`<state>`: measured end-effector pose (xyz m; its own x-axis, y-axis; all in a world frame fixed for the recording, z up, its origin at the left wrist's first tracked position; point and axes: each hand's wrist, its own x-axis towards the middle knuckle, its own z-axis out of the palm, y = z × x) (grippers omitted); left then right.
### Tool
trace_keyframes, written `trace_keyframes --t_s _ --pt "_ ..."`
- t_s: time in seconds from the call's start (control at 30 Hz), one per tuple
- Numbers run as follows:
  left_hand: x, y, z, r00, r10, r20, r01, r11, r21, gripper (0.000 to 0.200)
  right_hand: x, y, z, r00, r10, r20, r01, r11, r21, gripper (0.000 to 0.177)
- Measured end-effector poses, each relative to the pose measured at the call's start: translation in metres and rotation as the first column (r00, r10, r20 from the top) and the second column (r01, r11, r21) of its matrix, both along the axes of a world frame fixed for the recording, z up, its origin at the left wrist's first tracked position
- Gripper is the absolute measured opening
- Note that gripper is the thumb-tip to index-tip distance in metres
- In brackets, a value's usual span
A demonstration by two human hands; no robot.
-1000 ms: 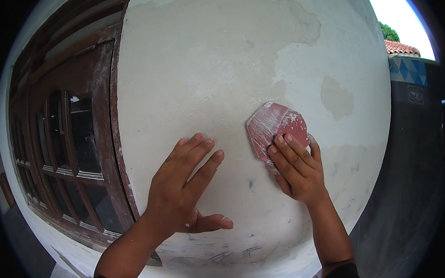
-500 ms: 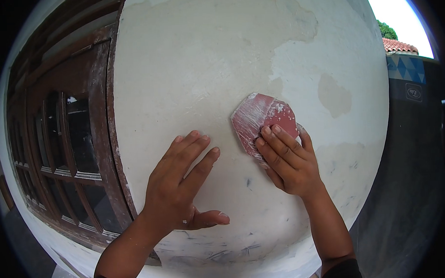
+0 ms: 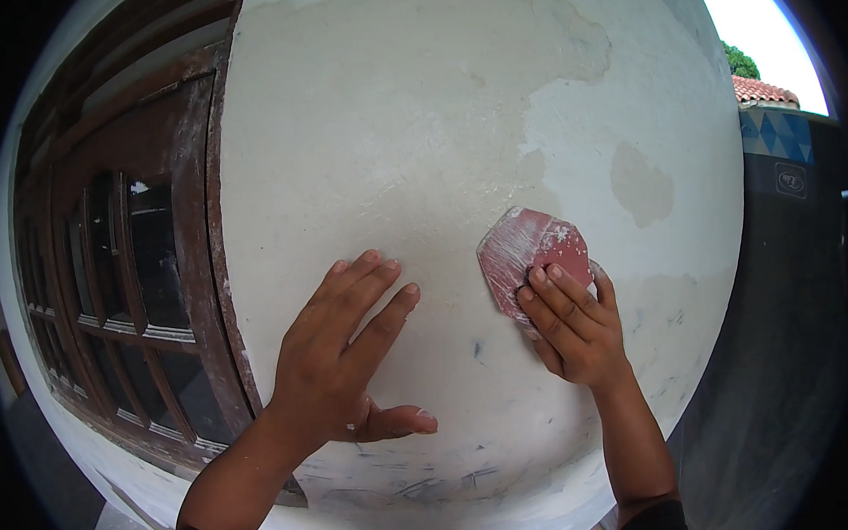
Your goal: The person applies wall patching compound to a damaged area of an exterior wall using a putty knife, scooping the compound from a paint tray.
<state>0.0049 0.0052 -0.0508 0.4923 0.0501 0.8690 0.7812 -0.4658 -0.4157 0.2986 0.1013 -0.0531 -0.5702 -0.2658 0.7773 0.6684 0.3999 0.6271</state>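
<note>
My right hand (image 3: 576, 330) grips a flat red putty spreader (image 3: 531, 252), fingers laid over its face. White putty is smeared and speckled across the spreader, which is held at or very close to the wall (image 3: 362, 108); contact cannot be made out. To the left, my left hand (image 3: 343, 357) is open with fingers spread, its fingertips against or just off the wall surface. White residue marks its thumb. Damp-looking beige patches and whiter areas cover the wall, and dark scuffs run along its lower part.
A brown wooden window frame (image 3: 195, 273) with dark glass panes borders the wall on the left. On the right stands a dark panel (image 3: 770, 281) with a blue patterned band. Beyond it are a tiled roof (image 3: 762, 91) and a tree (image 3: 740, 61).
My right hand has moved right and slightly down along the wall with the putty spreader. My left hand stays in nearly the same place.
</note>
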Motion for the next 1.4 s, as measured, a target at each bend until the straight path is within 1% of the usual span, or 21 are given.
trace_keyframes --t_s 0.13,0.2,0.23,0.33,0.37,0.43,0.5,0.57,0.63,0.7,0.83,0.87,0.93,1.0,1.03,1.1,1.17,1.23,1.33,1.4 --pt "0.002 0.002 0.0 1.0 -0.008 -0.001 0.008 1.0 -0.01 0.099 -0.001 -0.003 0.006 0.999 0.025 -0.039 -0.024 0.999 0.024 0.039" --pt "0.004 0.007 -0.002 0.999 -0.027 0.028 0.027 1.0 -0.006 0.101 -0.007 -0.003 0.01 0.999 -0.038 0.039 0.036 0.999 0.039 0.039" --pt "0.005 0.009 -0.003 0.997 -0.043 0.058 0.044 0.999 -0.001 0.104 -0.005 -0.002 0.008 0.999 -0.038 0.039 0.037 0.999 0.041 0.039" --pt "0.004 0.007 -0.003 0.998 -0.039 0.053 0.039 0.999 -0.002 0.103 0.001 0.001 0.003 0.999 -0.042 0.019 0.041 0.998 0.044 0.038" --pt "0.004 0.005 -0.002 0.998 -0.038 0.053 0.038 0.999 -0.001 0.103 0.001 0.0 0.004 1.0 -0.015 -0.008 0.016 0.999 0.039 0.037" --pt "0.004 0.003 0.001 1.0 -0.015 -0.001 0.015 1.0 -0.004 0.099 -0.001 -0.002 0.004 0.999 0.008 -0.04 -0.007 1.0 0.029 0.035" --pt "0.006 0.004 0.001 1.0 -0.017 -0.002 0.017 1.0 -0.003 0.099 -0.006 -0.001 0.009 0.998 -0.054 0.015 0.053 0.998 0.036 0.035" --pt "0.006 0.005 0.0 1.0 -0.017 -0.001 0.017 1.0 0.0 0.099 0.0 -0.001 0.003 0.999 -0.048 0.008 0.047 0.998 0.039 0.035" --pt "0.007 0.007 -0.003 0.998 -0.039 0.049 0.039 0.999 0.0 0.103 0.0 -0.002 0.004 0.999 -0.039 0.007 0.039 0.998 0.046 0.035" --pt "0.007 0.008 -0.003 0.998 -0.037 0.047 0.037 0.999 -0.002 0.104 -0.004 -0.004 0.005 1.0 -0.004 0.002 0.003 0.997 0.081 0.034" --pt "0.008 0.008 -0.003 0.998 -0.033 0.049 0.034 0.999 -0.003 0.104 -0.006 -0.001 0.005 0.998 -0.045 0.046 0.042 0.998 0.053 0.034" --pt "0.007 0.006 -0.002 0.998 -0.034 0.05 0.034 0.999 -0.001 0.104 0.0 0.0 0.001 0.999 -0.028 0.034 0.027 0.999 0.043 0.034" --pt "0.003 0.001 -0.001 1.0 -0.012 -0.013 0.012 1.0 -0.011 0.1 0.002 0.001 0.001 1.0 -0.008 0.026 0.007 0.999 0.037 0.034" --pt "0.003 0.003 0.0 1.0 -0.008 -0.01 0.008 1.0 -0.012 0.1 0.001 0.001 0.002 0.999 0.033 -0.014 -0.033 0.998 0.045 0.033" --pt "0.003 0.004 0.0 1.0 -0.005 -0.006 0.005 1.0 -0.01 0.1 -0.001 0.0 0.003 0.999 0.032 -0.014 -0.032 0.999 0.043 0.033" --pt "0.004 0.004 0.0 1.0 -0.006 -0.004 0.006 1.0 -0.01 0.1 -0.005 -0.002 0.007 0.999 -0.028 0.047 0.026 0.999 0.044 0.033" --pt "0.004 0.004 -0.001 1.0 -0.008 -0.002 0.008 1.0 -0.009 0.099 0.002 0.001 -0.001 0.999 -0.024 0.04 0.022 0.999 0.039 0.033" --pt "0.005 0.006 -0.004 0.998 -0.034 0.05 0.035 0.999 -0.02 0.103 0.004 0.001 -0.001 0.999 -0.019 0.04 0.017 0.999 0.038 0.034" --pt "0.006 0.009 -0.003 0.998 -0.028 0.047 0.029 1.0 -0.013 0.103 -0.001 -0.005 0.003 1.0 0.007 0.003 -0.007 0.998 0.058 0.033" --pt "0.008 0.01 -0.003 0.998 -0.032 0.047 0.033 0.999 -0.015 0.104 -0.008 -0.006 0.01 0.998 -0.037 0.047 0.034 0.997 0.062 0.032"
